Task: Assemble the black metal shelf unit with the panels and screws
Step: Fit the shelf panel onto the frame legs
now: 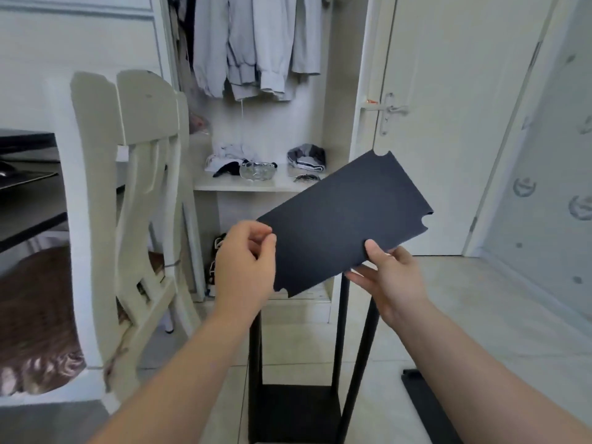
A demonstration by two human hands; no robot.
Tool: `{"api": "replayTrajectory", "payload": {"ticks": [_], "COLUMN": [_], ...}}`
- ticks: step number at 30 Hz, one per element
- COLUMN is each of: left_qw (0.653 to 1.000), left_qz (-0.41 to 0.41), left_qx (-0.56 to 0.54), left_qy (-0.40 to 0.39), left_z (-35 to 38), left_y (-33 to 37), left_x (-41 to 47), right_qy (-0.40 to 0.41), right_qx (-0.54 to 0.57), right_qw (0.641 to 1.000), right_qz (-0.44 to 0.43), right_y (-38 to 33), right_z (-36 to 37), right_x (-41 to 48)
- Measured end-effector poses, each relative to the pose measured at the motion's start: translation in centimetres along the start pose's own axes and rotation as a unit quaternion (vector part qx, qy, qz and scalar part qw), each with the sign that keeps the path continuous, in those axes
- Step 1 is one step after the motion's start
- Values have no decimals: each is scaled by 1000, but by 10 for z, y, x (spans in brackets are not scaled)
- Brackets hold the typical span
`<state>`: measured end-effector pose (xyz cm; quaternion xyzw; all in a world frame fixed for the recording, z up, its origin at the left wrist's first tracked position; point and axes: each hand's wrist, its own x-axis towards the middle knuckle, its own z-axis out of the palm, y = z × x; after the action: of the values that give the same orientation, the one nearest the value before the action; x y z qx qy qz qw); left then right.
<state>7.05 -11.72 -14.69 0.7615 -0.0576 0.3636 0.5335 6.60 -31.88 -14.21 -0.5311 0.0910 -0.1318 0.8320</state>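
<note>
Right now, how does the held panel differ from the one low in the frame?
The held panel is tilted midair, gripped by left hand and right hand; the bottom panel lies flat between the posts. The held one's corner notches are free; the bottom one's corners meet posts. Both dark.

I get a single view from the head camera, wide-angle, facing forward and tipped down. The forearms enter from 6 o'clock; left hand (pixel 245 261) and right hand (pixel 392 277) hold the black panel (pixel 346 219) close at centre. The chair (pixel 96 187) sits near at 9 o'clock, the wardrobe (pixel 243 186) farther at 12, the door (pixel 448 91) at 2.
</note>
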Motion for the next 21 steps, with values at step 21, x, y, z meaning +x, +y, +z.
{"api": "replayTrajectory", "payload": {"ticks": [21], "left_qw": [818], "left_qz": [-429], "left_qx": [-384], "left_qy": [-8], "left_z": [100], "left_y": [-48], "left_x": [0], "right_qy": [28], "right_qx": [152], "right_qw": [982], "right_qz": [108], "right_y": [58], "right_z": [14], "right_x": [53]}}
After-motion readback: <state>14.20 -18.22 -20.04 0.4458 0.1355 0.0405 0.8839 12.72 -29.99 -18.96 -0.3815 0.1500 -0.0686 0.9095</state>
